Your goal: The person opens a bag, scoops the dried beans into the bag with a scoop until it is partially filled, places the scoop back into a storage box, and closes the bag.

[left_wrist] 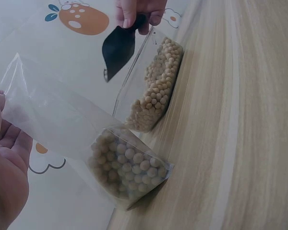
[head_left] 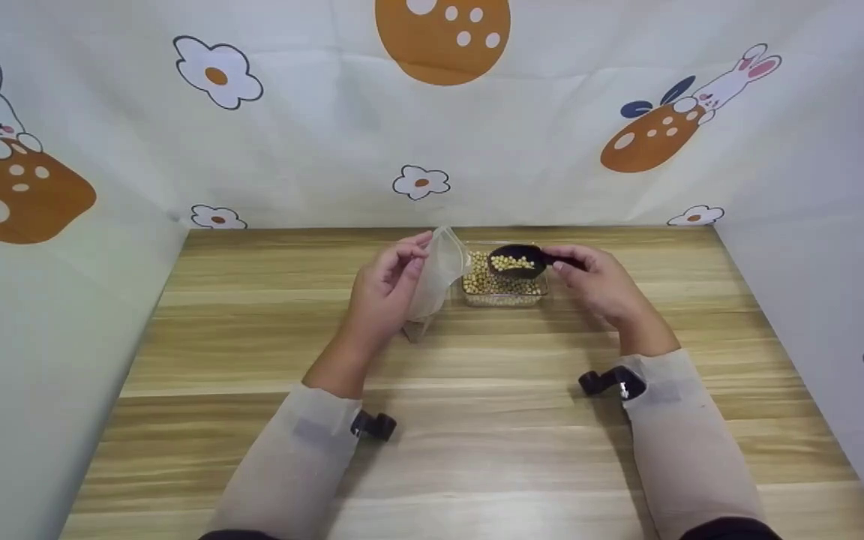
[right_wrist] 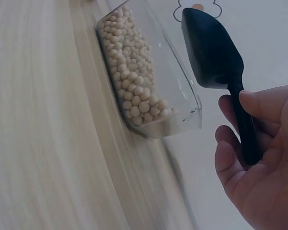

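My left hand [head_left: 387, 289] pinches the upper edge of a clear plastic bag [left_wrist: 62, 108], whose mouth gapes toward the container. Soybeans [left_wrist: 127, 165] fill the bottom of the bag, which rests on the table. In my right hand [head_left: 601, 289] is the handle of a black scoop [head_left: 528, 261], gripped between thumb and fingers. Soybeans lie in the scoop's bowl, held above a clear rectangular container [right_wrist: 180, 91]. More soybeans [right_wrist: 129, 72] sit inside that container, heaped unevenly. The scoop's tip points toward the bag.
A wood-grain table [head_left: 477, 420] lies under everything. Pale printed cloth [head_left: 312, 150] with flowers and rabbits walls the back and both sides. The container stands close to the back cloth. Each wrist carries a small black camera mount [head_left: 376, 425].
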The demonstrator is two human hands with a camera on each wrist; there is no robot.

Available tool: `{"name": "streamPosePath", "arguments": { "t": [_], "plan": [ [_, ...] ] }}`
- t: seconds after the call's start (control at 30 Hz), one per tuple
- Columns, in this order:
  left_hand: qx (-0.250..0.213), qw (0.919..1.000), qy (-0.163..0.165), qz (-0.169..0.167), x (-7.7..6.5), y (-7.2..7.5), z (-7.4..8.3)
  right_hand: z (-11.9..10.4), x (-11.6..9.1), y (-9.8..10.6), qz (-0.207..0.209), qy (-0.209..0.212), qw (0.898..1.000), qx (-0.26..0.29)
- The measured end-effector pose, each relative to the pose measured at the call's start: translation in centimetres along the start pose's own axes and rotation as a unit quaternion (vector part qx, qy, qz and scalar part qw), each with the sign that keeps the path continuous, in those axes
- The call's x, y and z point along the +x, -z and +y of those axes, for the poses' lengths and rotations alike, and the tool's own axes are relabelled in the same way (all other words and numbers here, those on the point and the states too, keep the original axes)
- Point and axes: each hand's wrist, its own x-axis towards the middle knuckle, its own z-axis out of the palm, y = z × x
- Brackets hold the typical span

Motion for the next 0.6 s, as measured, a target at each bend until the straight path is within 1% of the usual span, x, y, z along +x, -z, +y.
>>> {"name": "streamPosePath", "arguments": {
  "t": [0.1, 0.17, 0.3, 0.6],
  "plan": [
    [-0.002, 1.0, -0.002, 0.0, 0.1, 0.0, 0.0, -0.4, -0.1, 0.0, 0.005, 0.006, 1.0, 0.02],
    [-0.003, 1.0, -0.003, 0.0, 0.1, 0.0, 0.0, -0.7, -0.3, 0.0, 0.01, 0.014, 1.0, 0.023],
    [-0.004, 1.0, -0.002, 0.003, 0.1, 0.0, 0.0, -1.7, -0.6, 0.0, 0.017, 0.033, 0.999, 0.018],
    [-0.005, 1.0, 0.001, 0.005, 0.0, -0.1, 0.1, -4.8, -1.6, -0.6, 0.025, 0.058, 0.998, 0.002]
  ]
}}
